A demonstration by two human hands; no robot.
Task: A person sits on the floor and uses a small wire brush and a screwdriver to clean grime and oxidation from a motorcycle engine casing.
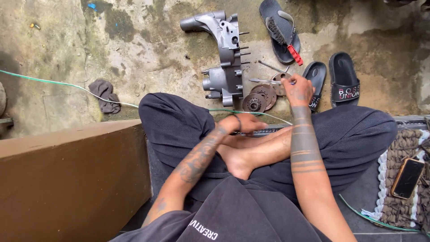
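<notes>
Crossed legs in dark trousers fill my lap, with a brown ledge [71,179] close on my left and a woven mat [405,179] carrying a phone [406,178] on my right; bare concrete floor [148,49] opens ahead. My right hand [297,89] reaches forward, grip closed on a thin metal tool [265,81] over rusty round discs [261,97], beside a grey engine casing [223,58]. My left hand [246,123] rests curled on my foot, holding nothing I can see. Black sandals [344,80] lie beyond, one bearing a red-handled brush [285,39].
</notes>
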